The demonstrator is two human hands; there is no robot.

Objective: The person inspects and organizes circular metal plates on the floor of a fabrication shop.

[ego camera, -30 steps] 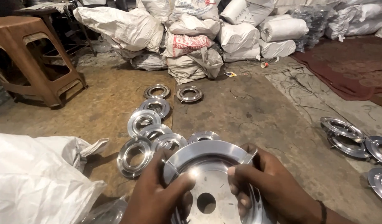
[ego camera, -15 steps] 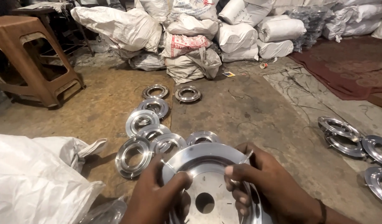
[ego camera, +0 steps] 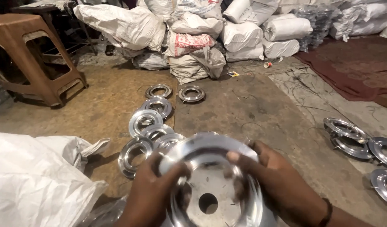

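A shiny round metal disc [ego camera: 210, 185] sits low in the middle of the view, just in front of the row of metal rings [ego camera: 151, 126] on the floor. It is silver and mirror-bright, with a raised, rounded rim and a flat inner face. A round hole lies at its centre, and small slots are scattered about that hole. The disc is tilted, its far rim raised, its face turned up toward the camera. Its near edge runs out of view at the bottom. The picture is slightly blurred here.

disc [ego camera: 210, 185] blurred; lower edge perhaps cropped
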